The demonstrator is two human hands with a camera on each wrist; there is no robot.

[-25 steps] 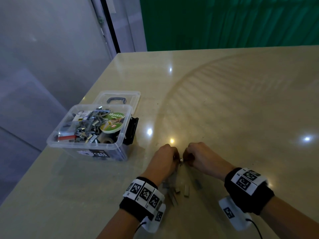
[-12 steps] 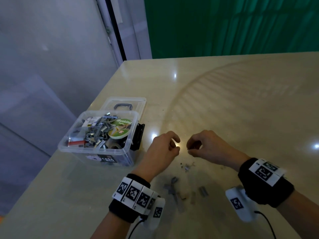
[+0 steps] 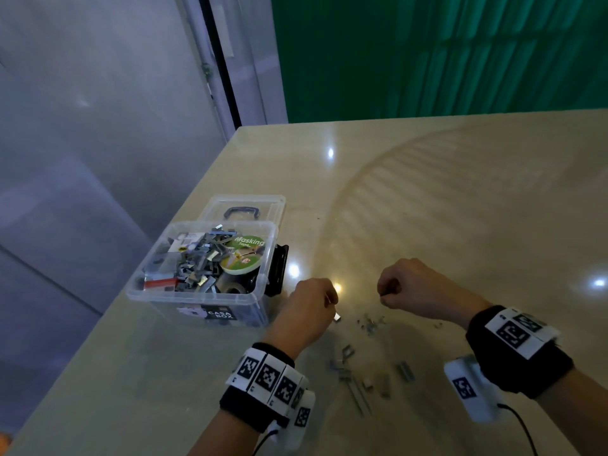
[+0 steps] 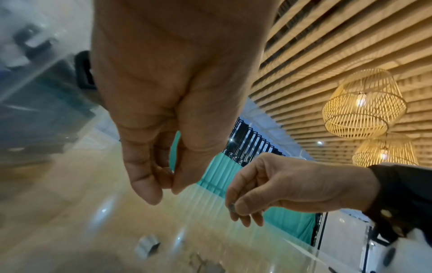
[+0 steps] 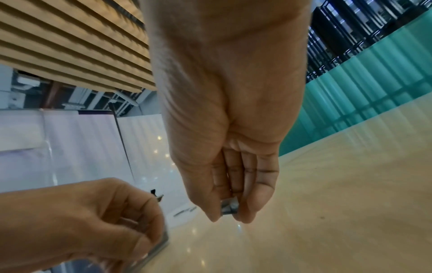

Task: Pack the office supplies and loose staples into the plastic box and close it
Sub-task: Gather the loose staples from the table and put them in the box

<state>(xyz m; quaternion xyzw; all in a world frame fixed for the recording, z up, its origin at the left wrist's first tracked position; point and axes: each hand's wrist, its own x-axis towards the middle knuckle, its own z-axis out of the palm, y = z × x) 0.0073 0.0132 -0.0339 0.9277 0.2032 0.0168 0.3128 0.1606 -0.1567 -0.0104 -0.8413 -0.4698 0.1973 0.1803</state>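
The clear plastic box [image 3: 255, 299] stands open at the table's left edge, filled with staples, a masking tape roll [image 3: 241, 255] and a red item. Its lid [image 3: 274, 205] lies flat behind it. My left hand [image 3: 330, 304] hovers just right of the box, fingers curled, pinching a small staple bit [image 5: 158, 197]. A staple block [image 3: 337, 316] lies right beneath it. Further right, my right hand [image 3: 383, 292] pinches a short block of staples [image 5: 229, 206] between thumb and fingers. Loose staples [image 3: 370, 324] are scattered on the table below and in front of both wrists.
More staple strips [image 3: 347, 370] and a block [image 3: 405, 370] lie near my wrists. The table's left edge runs close behind the box, with a drop beyond. The beige tabletop [image 3: 460, 209] stretches far and right.
Both hands lifted off the staple pile and drew apart, each keeping its pinch. The left moved toward the box, the right moved to the right.
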